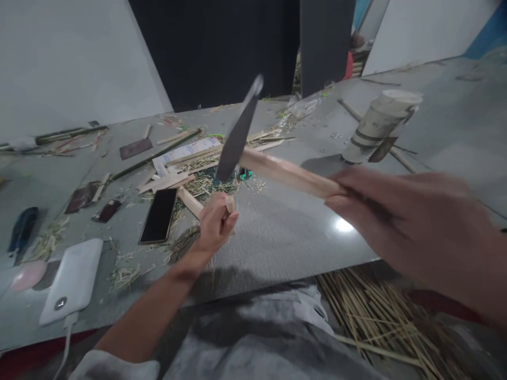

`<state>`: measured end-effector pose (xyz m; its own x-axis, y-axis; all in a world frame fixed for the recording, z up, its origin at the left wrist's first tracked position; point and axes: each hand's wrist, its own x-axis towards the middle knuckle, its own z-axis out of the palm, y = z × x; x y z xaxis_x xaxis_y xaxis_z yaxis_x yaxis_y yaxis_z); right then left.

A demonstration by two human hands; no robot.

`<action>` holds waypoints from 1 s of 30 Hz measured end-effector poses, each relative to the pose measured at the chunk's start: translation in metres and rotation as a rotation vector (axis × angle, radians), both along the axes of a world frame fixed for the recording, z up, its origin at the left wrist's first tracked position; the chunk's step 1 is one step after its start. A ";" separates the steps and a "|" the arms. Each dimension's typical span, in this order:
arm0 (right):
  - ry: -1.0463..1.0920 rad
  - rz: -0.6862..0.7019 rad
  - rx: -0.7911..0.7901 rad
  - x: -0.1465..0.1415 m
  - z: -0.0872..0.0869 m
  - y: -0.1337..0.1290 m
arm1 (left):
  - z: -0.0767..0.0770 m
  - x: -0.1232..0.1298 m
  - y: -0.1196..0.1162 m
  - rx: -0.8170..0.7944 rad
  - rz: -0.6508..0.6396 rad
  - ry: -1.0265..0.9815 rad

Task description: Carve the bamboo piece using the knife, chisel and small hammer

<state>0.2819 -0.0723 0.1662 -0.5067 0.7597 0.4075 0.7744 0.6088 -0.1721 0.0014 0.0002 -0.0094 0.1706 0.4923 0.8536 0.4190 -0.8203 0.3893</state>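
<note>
My right hand [407, 227] grips the wooden handle of a cleaver-like knife [237, 137], raised above the table with its dark blade tilted up and to the left. My left hand [216, 221] is closed around a short piece of bamboo [190, 202] that rests on the grey table [285, 232], just below the blade. The hand and knife are blurred.
A black phone [159, 215] lies left of my left hand. A white power bank [73, 279] with a cable sits at the near left. Bamboo strips and shavings [198, 163] litter the table's middle. A wrapped roll [376, 126] stands at the right. Split sticks [380, 316] pile on the floor.
</note>
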 end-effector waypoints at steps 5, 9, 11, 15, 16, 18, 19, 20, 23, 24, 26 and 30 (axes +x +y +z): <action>-0.016 0.003 -0.022 0.002 -0.003 0.004 | 0.001 0.001 0.000 0.006 -0.001 -0.008; -0.018 0.027 -0.035 0.002 -0.004 0.006 | -0.001 0.001 0.001 -0.001 0.004 -0.014; -0.047 0.038 -0.058 0.002 -0.004 0.005 | -0.002 0.001 0.001 -0.002 0.000 -0.017; 0.039 -0.006 0.010 0.003 -0.005 0.004 | -0.002 0.001 0.002 0.003 -0.012 -0.023; 0.004 0.013 -0.005 0.004 -0.005 0.004 | -0.001 0.001 0.002 0.007 -0.011 -0.021; -0.062 0.043 -0.047 0.005 -0.006 0.005 | 0.000 0.001 0.001 0.013 -0.013 -0.018; -0.047 0.034 -0.047 0.005 -0.006 0.005 | 0.000 0.001 0.001 0.014 -0.015 -0.017; -0.009 0.012 -0.034 0.005 -0.006 0.005 | 0.000 0.001 0.001 0.013 -0.017 -0.017; 0.003 -0.004 -0.034 0.005 -0.006 0.004 | 0.001 0.001 0.001 0.014 -0.015 -0.017; -0.030 0.015 -0.056 0.005 -0.007 0.004 | 0.001 0.001 0.001 0.016 -0.012 -0.017; -0.055 0.024 -0.082 0.004 -0.007 0.004 | 0.001 0.002 0.001 0.014 -0.010 -0.019; 0.034 -0.021 -0.017 0.002 -0.007 0.003 | 0.001 0.002 0.001 0.001 -0.012 -0.020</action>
